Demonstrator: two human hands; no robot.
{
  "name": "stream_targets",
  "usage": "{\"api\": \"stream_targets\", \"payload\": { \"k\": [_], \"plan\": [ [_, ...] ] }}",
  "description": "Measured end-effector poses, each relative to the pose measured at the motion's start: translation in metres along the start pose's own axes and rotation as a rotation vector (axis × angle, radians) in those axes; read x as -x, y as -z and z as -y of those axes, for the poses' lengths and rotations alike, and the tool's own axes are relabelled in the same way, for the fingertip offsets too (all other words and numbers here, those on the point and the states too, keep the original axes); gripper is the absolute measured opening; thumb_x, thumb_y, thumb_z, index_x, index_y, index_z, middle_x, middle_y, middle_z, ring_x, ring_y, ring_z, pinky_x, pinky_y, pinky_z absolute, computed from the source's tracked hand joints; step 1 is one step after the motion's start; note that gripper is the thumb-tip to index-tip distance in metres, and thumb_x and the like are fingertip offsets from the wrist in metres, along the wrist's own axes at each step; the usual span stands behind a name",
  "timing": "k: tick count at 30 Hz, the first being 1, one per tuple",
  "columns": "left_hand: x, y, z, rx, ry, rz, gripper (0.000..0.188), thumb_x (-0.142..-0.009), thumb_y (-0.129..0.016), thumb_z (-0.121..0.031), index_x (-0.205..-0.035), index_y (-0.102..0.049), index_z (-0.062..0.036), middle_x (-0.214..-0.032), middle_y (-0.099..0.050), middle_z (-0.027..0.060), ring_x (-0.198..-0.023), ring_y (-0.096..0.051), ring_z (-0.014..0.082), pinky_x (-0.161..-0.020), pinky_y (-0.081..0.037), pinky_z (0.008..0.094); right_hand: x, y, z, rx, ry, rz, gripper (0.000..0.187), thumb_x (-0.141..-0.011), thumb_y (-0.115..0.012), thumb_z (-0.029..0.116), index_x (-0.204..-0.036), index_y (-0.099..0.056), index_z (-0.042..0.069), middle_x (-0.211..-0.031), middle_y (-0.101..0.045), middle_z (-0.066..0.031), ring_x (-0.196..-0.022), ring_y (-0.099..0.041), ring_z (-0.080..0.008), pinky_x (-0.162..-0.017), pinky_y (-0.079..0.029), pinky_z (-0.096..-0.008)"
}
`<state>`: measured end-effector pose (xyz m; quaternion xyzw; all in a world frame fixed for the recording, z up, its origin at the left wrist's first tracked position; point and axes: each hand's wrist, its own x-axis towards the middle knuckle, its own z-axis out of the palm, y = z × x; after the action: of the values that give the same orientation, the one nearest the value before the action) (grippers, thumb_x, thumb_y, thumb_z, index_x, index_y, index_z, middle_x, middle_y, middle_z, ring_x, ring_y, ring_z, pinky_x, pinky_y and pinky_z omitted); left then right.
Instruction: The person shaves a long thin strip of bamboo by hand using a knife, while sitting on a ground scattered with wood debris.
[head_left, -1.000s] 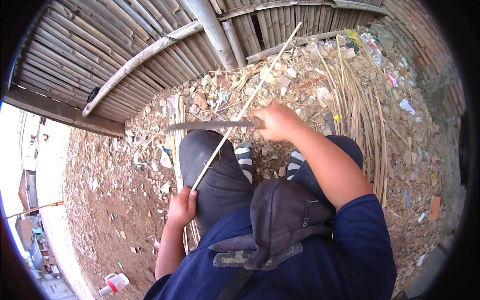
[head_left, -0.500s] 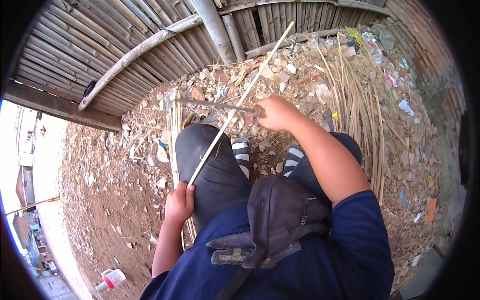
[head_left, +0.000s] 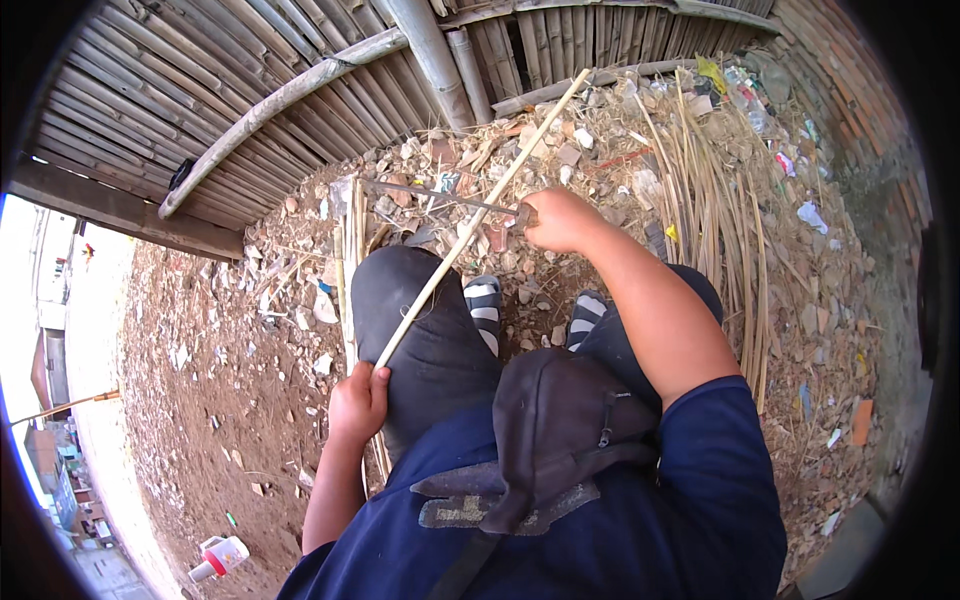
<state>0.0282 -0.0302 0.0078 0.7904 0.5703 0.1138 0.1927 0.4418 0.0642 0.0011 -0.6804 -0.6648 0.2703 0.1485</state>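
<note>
My left hand (head_left: pixel 357 402) is closed round the near end of a long pale bamboo strip (head_left: pixel 447 266), beside my left knee. The strip slants over my thigh, its far end pointing up and to the right. My right hand (head_left: pixel 562 220) grips the short handle of a long, narrow-bladed knife (head_left: pixel 425 192). Its dark blade reaches leftward across the strip, about midway along it. Whether the edge bites into the strip cannot be made out.
Split bamboo strips (head_left: pixel 735 235) lie heaped on the right, and more strips (head_left: pixel 347 240) lie beside my left leg. Rubble and litter cover the ground. A bamboo wall (head_left: pixel 290 90) stands ahead, a brick wall (head_left: pixel 850 90) at right. A white and red jug (head_left: pixel 222 556) sits lower left.
The strip's far end has dropped a little lower in the picture. The knife's tip has swung slightly upward, and my right hand has shifted slightly to the right. My left hand stays in place.
</note>
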Motion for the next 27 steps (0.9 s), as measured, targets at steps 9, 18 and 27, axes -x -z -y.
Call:
{"api": "stream_targets", "payload": {
  "k": [9,18,27],
  "plan": [
    [0.006,-0.009,0.011,-0.010,-0.046,-0.054,0.032,-0.103,-0.057,-0.031,-0.085,-0.053,-0.0046,-0.062,-0.060,0.0230,-0.060,-0.062,0.0473,-0.053,-0.047,0.0538,0.018,0.009,0.037,0.042,0.036,0.137,0.016,-0.080,-0.068,0.019,-0.093,-0.069,0.010,-0.088,-0.071,-0.0160,-0.091,-0.070,-0.0362,-0.079,-0.055,-0.0491],
    [0.005,0.002,0.002,-0.031,-0.030,-0.020,0.032,-0.103,-0.057,-0.029,-0.084,-0.052,-0.0045,-0.063,-0.061,0.0230,-0.061,-0.062,0.0474,-0.055,-0.047,0.0548,0.008,0.011,0.019,-0.034,-0.040,0.022,0.026,-0.084,-0.071,0.026,-0.103,-0.072,0.008,-0.099,-0.073,-0.0187,-0.095,-0.070,-0.0384,-0.085,-0.056,-0.0475],
    [0.002,0.005,0.001,-0.031,0.012,0.016,0.034,-0.103,-0.058,-0.031,-0.083,-0.053,-0.0038,-0.065,-0.061,0.0236,-0.064,-0.062,0.0478,-0.057,-0.047,0.0546,-0.006,0.011,-0.017,-0.054,-0.144,-0.037,0.031,-0.083,-0.073,0.024,-0.107,-0.070,0.004,-0.102,-0.073,-0.0198,-0.098,-0.070,-0.0385,-0.086,-0.055,-0.0469]
  ]
}}
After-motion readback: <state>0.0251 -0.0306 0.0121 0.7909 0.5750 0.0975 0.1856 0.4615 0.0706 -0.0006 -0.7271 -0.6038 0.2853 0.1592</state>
